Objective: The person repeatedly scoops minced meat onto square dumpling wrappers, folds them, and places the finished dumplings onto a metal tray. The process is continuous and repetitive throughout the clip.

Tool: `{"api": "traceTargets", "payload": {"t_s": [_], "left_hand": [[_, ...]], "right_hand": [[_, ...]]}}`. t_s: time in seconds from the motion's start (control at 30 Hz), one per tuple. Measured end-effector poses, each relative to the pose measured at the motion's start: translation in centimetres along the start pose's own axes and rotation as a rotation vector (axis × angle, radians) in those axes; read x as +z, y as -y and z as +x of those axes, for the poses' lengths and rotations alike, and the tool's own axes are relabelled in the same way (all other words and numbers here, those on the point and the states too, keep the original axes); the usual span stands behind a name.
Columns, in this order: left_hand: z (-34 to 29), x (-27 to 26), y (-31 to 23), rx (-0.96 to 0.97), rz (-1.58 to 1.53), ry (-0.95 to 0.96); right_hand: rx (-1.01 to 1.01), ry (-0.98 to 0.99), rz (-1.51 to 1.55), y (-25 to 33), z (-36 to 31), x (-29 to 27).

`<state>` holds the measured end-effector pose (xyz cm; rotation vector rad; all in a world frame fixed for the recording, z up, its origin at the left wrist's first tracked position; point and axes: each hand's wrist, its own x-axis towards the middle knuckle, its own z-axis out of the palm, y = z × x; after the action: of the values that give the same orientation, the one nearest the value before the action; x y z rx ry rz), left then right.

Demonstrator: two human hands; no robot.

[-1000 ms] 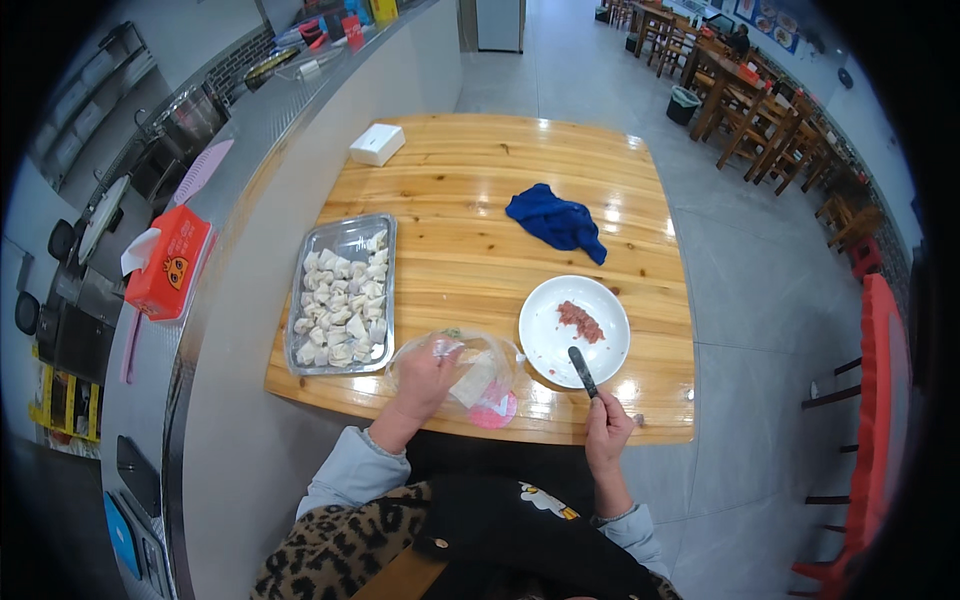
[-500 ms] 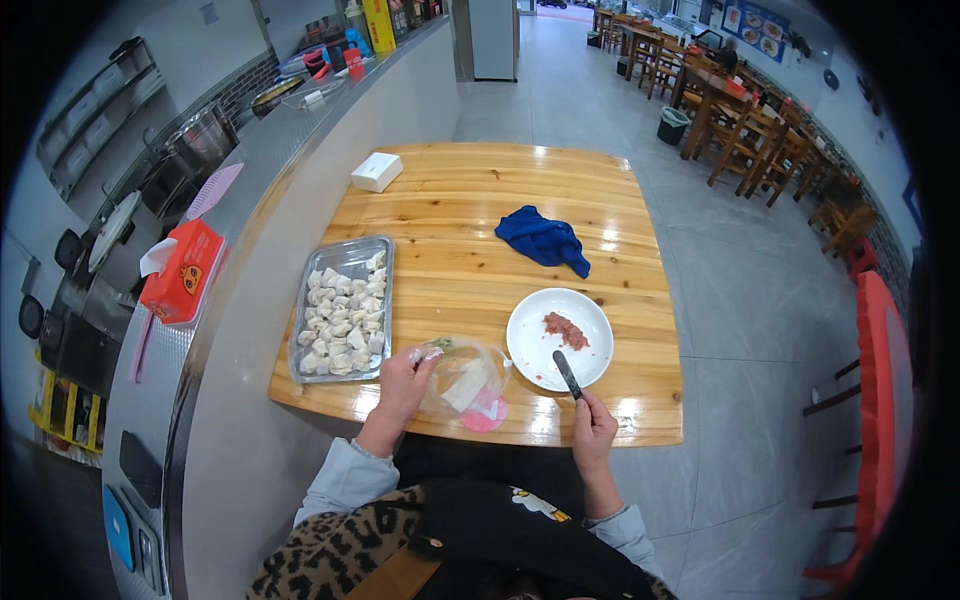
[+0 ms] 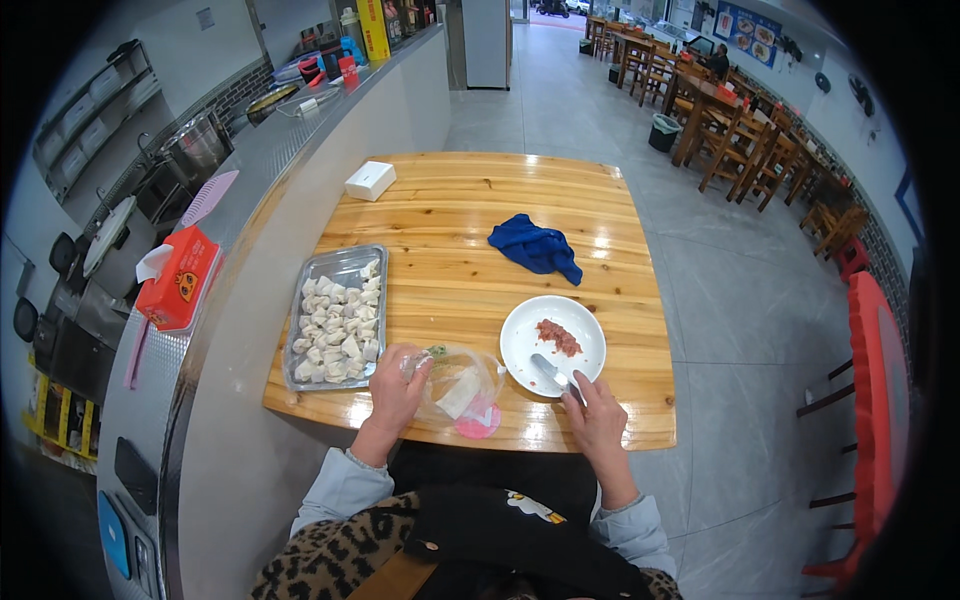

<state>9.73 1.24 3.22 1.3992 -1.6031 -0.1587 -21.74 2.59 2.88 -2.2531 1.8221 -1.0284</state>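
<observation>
My left hand point(image 3: 398, 385) pinches the edge of a clear plastic bag point(image 3: 487, 375) at the table's near side. Inside the bag shows a white, flat stack point(image 3: 460, 393), probably wrappers, next to a pink round patch point(image 3: 478, 421). My right hand point(image 3: 600, 418) is at the near rim of a white bowl point(image 3: 516, 332), its fingers closed round the handle of a flat spreader point(image 3: 547, 369). The spreader's blade lies tilted inside the bowl, below a small heap of minced meat point(image 3: 558, 338). Left of the bag, a metal tray point(image 3: 345, 262) holds several folded dumplings point(image 3: 335, 325).
A crumpled blue cloth point(image 3: 535, 246) lies beyond the bowl on the wooden table point(image 3: 440, 230). A white box point(image 3: 371, 181) sits at the far left corner. Along the left runs a counter with a red tissue box point(image 3: 180, 278). A red-topped table point(image 3: 878, 400) stands at right.
The spreader has tipped down into the bowl, its blade turned over, and my right hand has moved in closer to the rim. My left hand stays at the bag. The view has shifted slightly.
</observation>
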Motion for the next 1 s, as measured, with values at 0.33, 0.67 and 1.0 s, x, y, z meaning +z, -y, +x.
{"api": "traceTargets", "payload": {"t_s": [0.33, 0.67, 1.0], "left_hand": [[0.9, 1.7, -2.6, -0.135, -0.171, 0.111], [6.6, 4.2, -7.1, -0.572, -1.926, 0.56], [5.6, 10.6, -10.7, -0.807, -1.479, 0.583]], "right_hand": [[0.14, -0.275, 0.317, -3.8, -5.3, -3.5], [0.609, -0.425, 0.449, -10.4, -18.9, -3.3], [0.691, -0.268, 0.014, -16.4, -26.6, 2.3]]}}
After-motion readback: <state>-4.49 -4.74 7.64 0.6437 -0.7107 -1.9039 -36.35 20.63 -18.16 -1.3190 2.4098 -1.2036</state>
